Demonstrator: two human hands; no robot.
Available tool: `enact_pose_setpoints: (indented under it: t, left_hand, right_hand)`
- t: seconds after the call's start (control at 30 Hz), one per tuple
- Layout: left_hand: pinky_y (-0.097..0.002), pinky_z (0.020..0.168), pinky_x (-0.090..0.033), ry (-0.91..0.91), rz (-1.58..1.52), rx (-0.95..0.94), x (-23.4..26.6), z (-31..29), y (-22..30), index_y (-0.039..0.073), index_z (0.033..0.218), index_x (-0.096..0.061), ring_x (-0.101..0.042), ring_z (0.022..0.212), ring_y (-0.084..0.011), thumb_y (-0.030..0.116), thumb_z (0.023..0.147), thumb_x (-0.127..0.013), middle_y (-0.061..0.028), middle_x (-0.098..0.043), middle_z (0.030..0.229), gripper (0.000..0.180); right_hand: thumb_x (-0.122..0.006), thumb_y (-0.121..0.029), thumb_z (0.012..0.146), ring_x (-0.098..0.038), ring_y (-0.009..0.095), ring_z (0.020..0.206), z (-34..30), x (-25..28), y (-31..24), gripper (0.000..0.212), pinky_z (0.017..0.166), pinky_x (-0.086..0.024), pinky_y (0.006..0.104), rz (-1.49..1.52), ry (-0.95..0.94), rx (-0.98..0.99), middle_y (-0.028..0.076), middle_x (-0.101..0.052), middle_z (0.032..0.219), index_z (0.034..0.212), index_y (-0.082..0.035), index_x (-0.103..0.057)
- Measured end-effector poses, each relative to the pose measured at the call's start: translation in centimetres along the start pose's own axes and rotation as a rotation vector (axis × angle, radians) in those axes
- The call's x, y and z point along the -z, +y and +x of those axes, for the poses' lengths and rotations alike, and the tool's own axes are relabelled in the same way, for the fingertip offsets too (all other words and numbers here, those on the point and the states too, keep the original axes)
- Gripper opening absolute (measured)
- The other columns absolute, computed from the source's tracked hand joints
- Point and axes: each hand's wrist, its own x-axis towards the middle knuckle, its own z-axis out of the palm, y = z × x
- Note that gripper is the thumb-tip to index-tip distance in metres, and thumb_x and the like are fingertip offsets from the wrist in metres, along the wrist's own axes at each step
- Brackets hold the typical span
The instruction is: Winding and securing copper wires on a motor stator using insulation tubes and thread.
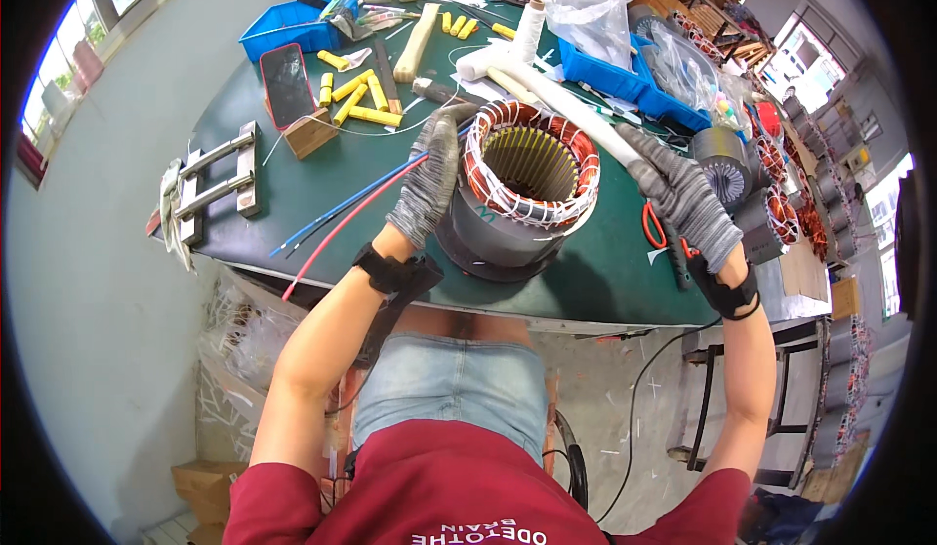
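Note:
A dark grey motor stator (508, 238) stands upright near the table's front edge, its copper windings (588, 160) laced with white cord around a slotted bore. Gloved in grey, my left hand (429, 179) is cupped round the stator's left side, fingers against the winding's edge. Blue, black and red lead wires (346, 205) run out past that hand toward the lower left. In my right hand (683, 189), also gloved, is the handle end of a white mallet (566, 101). The mallet slants up and left behind the stator, its head over the table.
Red-handled scissors (652, 225) lie by my right hand. On the left are a metal clamp-like frame (223, 176), a phone (289, 86) on a wooden block (310, 133), and several yellow rolls (376, 116). Blue bins (293, 30) and another stator (724, 160) stand farther out.

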Motion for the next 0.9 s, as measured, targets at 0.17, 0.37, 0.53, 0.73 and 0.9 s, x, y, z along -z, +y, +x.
enact_pose_setpoints:
  t: [0.17, 0.37, 0.53, 0.73, 0.9]
  left_hand:
    - [-0.0338, 0.095, -0.038, 0.156, -0.153, -0.029, -0.4, -1.7, 0.9, 0.000, 0.122, -0.046, -0.050, 0.108, -0.0244, 0.024, 0.097, -0.033, -0.0170, -0.051, 0.115, 0.037]
    - [-0.0365, 0.097, -0.036, 0.134, 0.209, -0.103, -1.9, -3.8, 2.6, 0.001, 0.124, -0.044, -0.047, 0.109, -0.0284, 0.012, 0.090, -0.041, -0.0182, -0.049, 0.115, 0.037]
    - [-0.0441, 0.095, -0.034, 0.316, 0.676, -0.266, -4.2, -5.9, 2.1, 0.004, 0.130, -0.037, -0.043, 0.108, -0.0378, 0.016, 0.068, -0.061, -0.0234, -0.043, 0.119, 0.068]
    - [-0.0427, 0.101, -0.025, 0.117, 0.621, -0.165, -3.8, -9.1, 5.3, 0.004, 0.132, -0.036, -0.034, 0.118, -0.0354, 0.006, 0.071, -0.056, -0.0244, -0.031, 0.131, 0.065]
    - [-0.0319, 0.091, -0.038, -0.027, 0.862, -0.806, 2.3, -0.9, 3.3, 0.005, 0.108, -0.053, -0.047, 0.103, -0.0200, 0.001, 0.083, -0.052, -0.0081, -0.053, 0.110, 0.026]
  right_hand:
    - [-0.049, -0.009, 0.088, -0.051, 0.023, 0.107, -1.4, 2.0, 0.2, 0.039, 0.094, -0.038, 0.0294, 0.060, 0.022, -0.053, 0.010, -0.054, 0.124, 0.126, -0.001, -0.048]
    - [-0.047, -0.009, 0.089, -0.051, 0.021, 0.106, 0.3, 2.8, -0.4, 0.038, 0.093, -0.039, 0.0282, 0.121, 0.063, -0.145, 0.009, -0.054, 0.124, 0.126, -0.002, -0.048]
    - [-0.046, -0.009, 0.090, -0.052, 0.019, 0.105, 2.6, 1.3, -2.9, 0.038, 0.093, -0.039, 0.0272, 0.194, 0.082, -0.198, 0.008, -0.054, 0.123, 0.127, -0.002, -0.048]
    - [-0.044, -0.009, 0.091, -0.052, 0.017, 0.104, -3.3, 9.3, 4.4, 0.037, 0.092, -0.040, 0.0260, 0.247, 0.121, -0.278, 0.008, -0.054, 0.123, 0.128, -0.003, -0.047]
    - [-0.043, -0.010, 0.092, -0.053, 0.015, 0.103, -6.1, 10.7, 3.0, 0.037, 0.091, -0.040, 0.0250, 0.287, 0.133, -0.366, 0.007, -0.055, 0.123, 0.128, -0.003, -0.047]
